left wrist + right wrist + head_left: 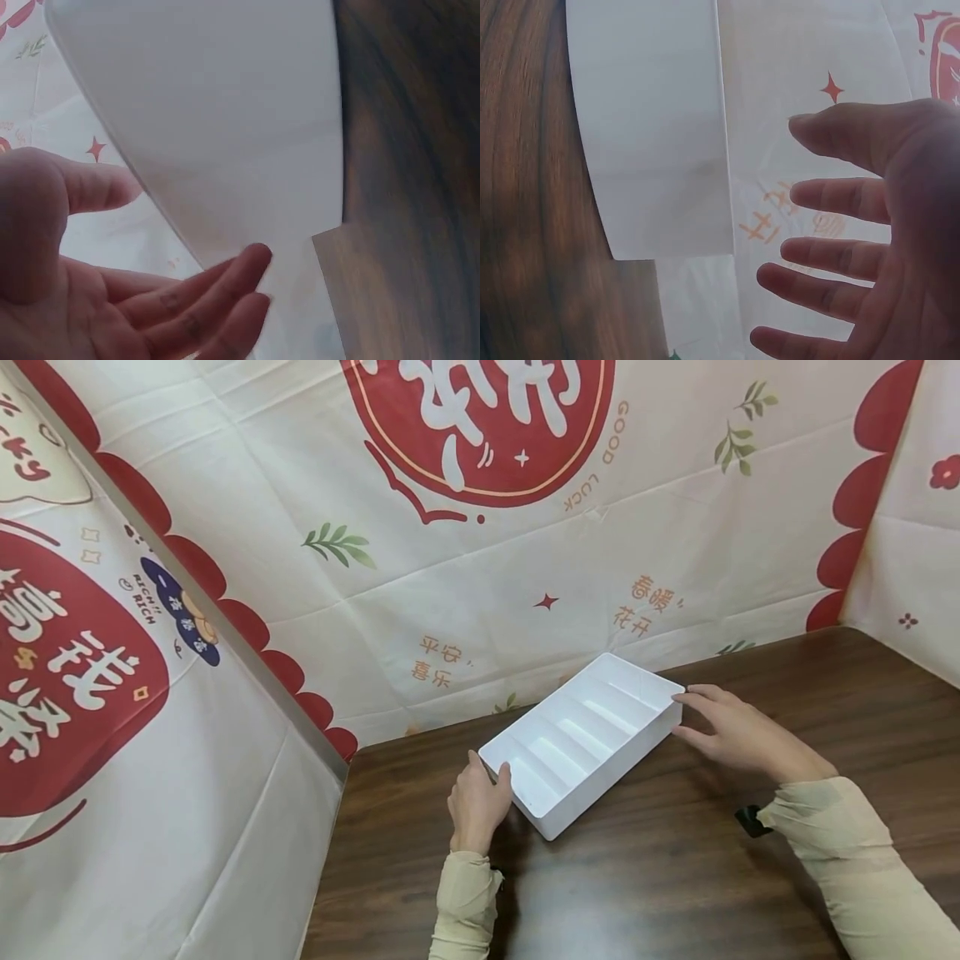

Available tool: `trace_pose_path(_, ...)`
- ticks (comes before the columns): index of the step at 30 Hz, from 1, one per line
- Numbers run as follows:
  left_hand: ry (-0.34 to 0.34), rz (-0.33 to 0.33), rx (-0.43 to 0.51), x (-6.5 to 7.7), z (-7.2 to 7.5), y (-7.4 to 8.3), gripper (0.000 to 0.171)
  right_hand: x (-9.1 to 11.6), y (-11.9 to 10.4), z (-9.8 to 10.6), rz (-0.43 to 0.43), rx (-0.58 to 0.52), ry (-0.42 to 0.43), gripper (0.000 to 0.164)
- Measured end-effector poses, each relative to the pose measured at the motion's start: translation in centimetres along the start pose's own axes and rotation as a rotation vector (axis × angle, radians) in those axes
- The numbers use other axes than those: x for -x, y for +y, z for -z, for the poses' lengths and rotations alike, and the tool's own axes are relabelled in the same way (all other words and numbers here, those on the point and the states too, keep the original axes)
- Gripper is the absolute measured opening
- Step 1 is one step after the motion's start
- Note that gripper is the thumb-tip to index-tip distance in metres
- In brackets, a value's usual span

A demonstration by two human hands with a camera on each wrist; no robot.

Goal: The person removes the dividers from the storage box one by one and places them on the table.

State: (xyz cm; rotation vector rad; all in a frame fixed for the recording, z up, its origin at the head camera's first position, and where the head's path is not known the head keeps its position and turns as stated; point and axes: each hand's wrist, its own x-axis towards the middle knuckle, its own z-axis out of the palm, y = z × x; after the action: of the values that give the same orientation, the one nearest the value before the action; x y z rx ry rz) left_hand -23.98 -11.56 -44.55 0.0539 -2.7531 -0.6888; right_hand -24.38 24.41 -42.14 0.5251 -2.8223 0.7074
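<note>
A white divided tray (581, 739), split into several long compartments, lies at an angle on the brown table with its hollow side up. At its left end is my left hand (478, 799); in the left wrist view the thumb (105, 187) meets the edge of the tray's smooth outer wall (217, 112), and the loosely extended fingers (191, 311) overlap its lower corner. My right hand (738, 732) is at the tray's right corner. In the right wrist view its fingers (821, 292) are spread and straight, beside the tray wall (652, 142) with a gap between.
The dark wood-grain table (652, 877) ends at a printed white cloth backdrop (480, 585), close behind the tray. Another printed cloth (225, 760) hangs along the left side. Both forearms wear pale sleeves, and a small black object (752, 821) shows by the right cuff.
</note>
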Motion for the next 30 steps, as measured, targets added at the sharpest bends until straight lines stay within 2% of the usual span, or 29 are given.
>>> trace_pose_path(3,-0.053,0.057,-0.010,0.2,0.1,0.0,0.073,0.0,0.2,-0.3,0.003,-0.010,0.002,0.058)
trace_pose_path(6,-0.103,0.083,-0.018,0.2,0.0,0.0,0.074,-0.1,0.2,-0.5,0.018,-0.023,0.007,0.056)
trace_pose_path(14,-0.148,0.068,0.003,-0.1,-0.4,0.0,0.060,-0.5,-0.2,-0.8,0.090,-0.047,0.023,0.044)
trace_pose_path(21,-0.167,0.060,-0.001,-0.2,-0.5,0.0,0.058,-0.3,-0.5,-0.6,0.122,-0.066,0.024,0.034)
trace_pose_path(30,-0.184,0.043,-0.007,-0.1,0.1,0.1,0.054,-0.4,-0.9,-0.4,0.137,-0.038,0.023,0.033)
